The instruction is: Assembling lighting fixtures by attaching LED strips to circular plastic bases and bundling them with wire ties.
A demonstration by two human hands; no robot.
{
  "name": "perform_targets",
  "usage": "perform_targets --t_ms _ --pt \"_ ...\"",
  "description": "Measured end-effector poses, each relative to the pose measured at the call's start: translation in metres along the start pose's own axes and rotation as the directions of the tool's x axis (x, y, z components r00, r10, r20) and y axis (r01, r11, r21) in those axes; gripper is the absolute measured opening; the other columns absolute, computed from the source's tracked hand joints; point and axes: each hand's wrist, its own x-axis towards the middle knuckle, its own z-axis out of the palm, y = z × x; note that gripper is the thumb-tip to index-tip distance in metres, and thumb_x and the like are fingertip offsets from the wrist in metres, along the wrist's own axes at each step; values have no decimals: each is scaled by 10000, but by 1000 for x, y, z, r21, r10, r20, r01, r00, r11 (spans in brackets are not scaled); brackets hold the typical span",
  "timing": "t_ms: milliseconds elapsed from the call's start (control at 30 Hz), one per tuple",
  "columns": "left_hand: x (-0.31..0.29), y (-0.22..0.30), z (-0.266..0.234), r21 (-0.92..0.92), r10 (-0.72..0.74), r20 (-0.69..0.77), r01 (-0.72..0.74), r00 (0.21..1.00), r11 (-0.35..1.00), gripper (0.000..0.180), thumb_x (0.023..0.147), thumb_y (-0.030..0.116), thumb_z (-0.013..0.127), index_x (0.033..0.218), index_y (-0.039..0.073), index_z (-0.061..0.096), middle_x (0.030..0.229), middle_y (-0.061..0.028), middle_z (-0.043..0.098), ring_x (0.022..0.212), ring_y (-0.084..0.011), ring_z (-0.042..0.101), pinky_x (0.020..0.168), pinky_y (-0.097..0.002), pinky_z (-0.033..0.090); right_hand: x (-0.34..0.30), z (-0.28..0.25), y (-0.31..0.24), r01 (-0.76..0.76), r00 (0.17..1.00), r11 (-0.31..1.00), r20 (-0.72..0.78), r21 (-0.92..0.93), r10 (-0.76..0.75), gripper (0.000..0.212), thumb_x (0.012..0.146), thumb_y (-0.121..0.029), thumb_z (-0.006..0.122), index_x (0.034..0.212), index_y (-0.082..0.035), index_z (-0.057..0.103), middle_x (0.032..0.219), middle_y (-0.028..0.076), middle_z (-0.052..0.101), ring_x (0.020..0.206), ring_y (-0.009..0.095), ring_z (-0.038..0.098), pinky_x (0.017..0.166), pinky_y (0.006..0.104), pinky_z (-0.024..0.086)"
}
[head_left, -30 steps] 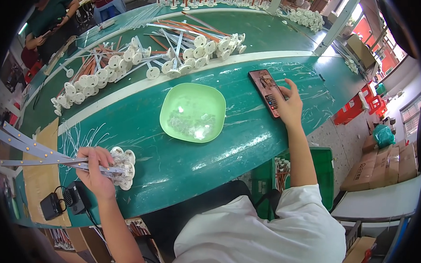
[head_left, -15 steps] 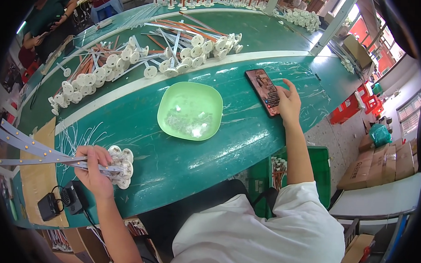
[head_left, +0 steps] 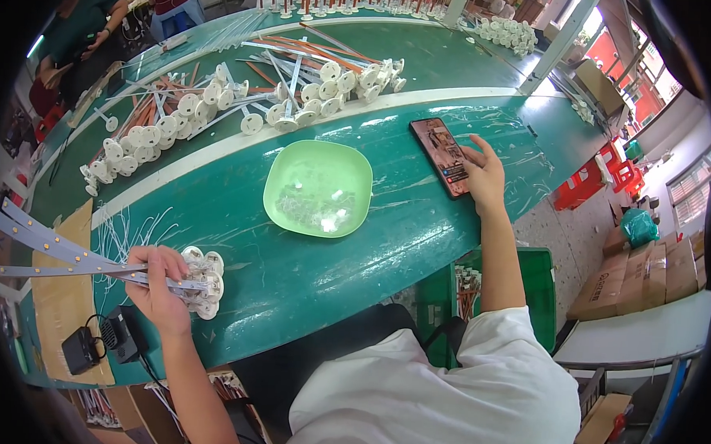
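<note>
My left hand [head_left: 161, 287] is closed round several pale LED strips [head_left: 65, 249] with small yellow squares. The strips run out to the left, and their round white bases [head_left: 203, 283] are bunched at the right side of that hand, over the green table. My right hand [head_left: 486, 176] is at the right edge of a dark smartphone [head_left: 438, 156] with a lit screen. Its fingers are apart, one stretched out past the phone's edge, another near the screen. The phone appears to lie on the table. Between my hands sits a light green bowl [head_left: 319, 145] holding small clear pieces.
Strips with round white bases [head_left: 167, 125] lie heaped beyond a pale ledge. Thin white wires [head_left: 140, 228] and a black power adapter [head_left: 124, 333] are by my left hand. A green crate [head_left: 537, 295] stands below the table at right. Another person [head_left: 84, 25] is at far left.
The whole view has shifted slightly, moving the bowl and phone a little left in the picture. Both hands stay almost in the same places; my left keeps its hold on the strips.
</note>
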Motion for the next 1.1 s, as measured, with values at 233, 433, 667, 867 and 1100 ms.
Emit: perform_targets --t_ms 233,433,667,867,1100 --pt "-1 1 -5 -7 -6 16 6 1000 1000 186 989 93 481 822 44 414 635 -49 444 606 -149 458 593 -283 382 -16 -1 -32 -47 987 999 152 10 45 621 850 72 612 1435 -33 432 1272 194 600 1102 215 613 906 298 510" --pt "-2 2 3 -9 -8 18 8 1000 1000 212 996 90 467 795 56 407 638 -43 435 608 -148 465 595 -276 379 -12 -17 -22 -10 962 997 273 72 -10 607 859 88 568 1439 -22 425 1332 201 557 1130 224 599 949 318 492" --pt "-3 9 -1 0 -27 13 27 1000 1000 192 988 83 488 807 51 432 648 -40 451 607 -135 469 578 -268 388 -2 -2 -9 65 979 995 198 -80 -48 631 833 -96 675 1418 -30 449 1289 191 596 1113 247 613 946 347 485" --pt "-5 -2 5 -84 -212 -43 208 976 974 170 956 113 597 806 88 522 672 5 506 605 -88 478 553 -250 391 -4 18 -7 374 925 811 126 -451 -357 891 647 -313 838 1397 -86 416 1062 184 700 982 314 685 873 391 517" --pt "1 6 9 19 -87 -14 87 996 996 171 963 138 617 835 58 535 623 -5 546 540 -81 507 511 -248 390 21 11 -42 572 645 403 87 -715 -759 658 697 -257 814 1242 4 554 1073 187 669 1017 338 639 912 420 484"
